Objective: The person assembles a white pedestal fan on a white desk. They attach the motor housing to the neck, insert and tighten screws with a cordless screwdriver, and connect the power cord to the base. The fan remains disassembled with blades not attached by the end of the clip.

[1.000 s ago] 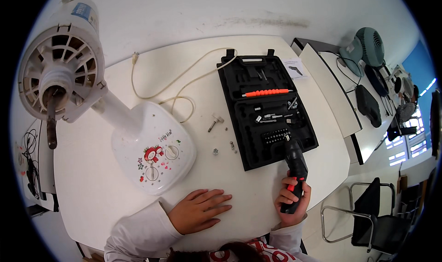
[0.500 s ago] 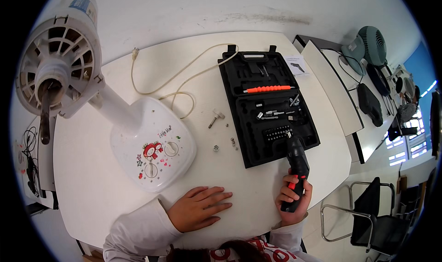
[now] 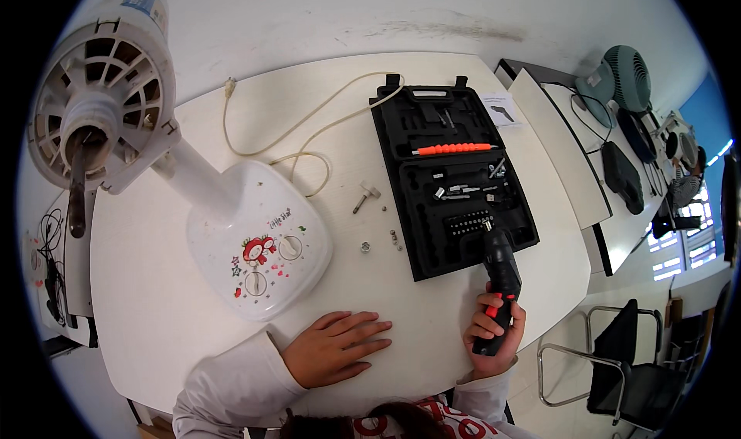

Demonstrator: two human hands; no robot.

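My right hand (image 3: 494, 335) is wrapped round the grip of a black cordless screwdriver (image 3: 502, 265) with a red trigger. Its tip reaches over the lower half of a black open tool case (image 3: 421, 238), close to the rows of small bits (image 3: 472, 223). My left hand (image 3: 337, 349) lies flat on the white table, fingers stretched, holding nothing. Left of the case lie a small knob with a metal shaft (image 3: 366, 197), a nut-like metal piece (image 3: 365, 247) and several small screws (image 3: 394, 238). An orange flexible shaft (image 3: 455, 149) sits across the case.
At left stands a white electric fan (image 3: 258, 242) with its grille and blades off, its motor shaft (image 3: 78, 188) pointing forward. A pale power cord (image 3: 282, 142) loops behind it. A printed leaflet (image 3: 502, 108) lies beyond the case. To the right are another fan (image 3: 617, 80) and a chair (image 3: 625, 362).
The view has shifted very slightly. Both hands and the screwdriver stay where they were.
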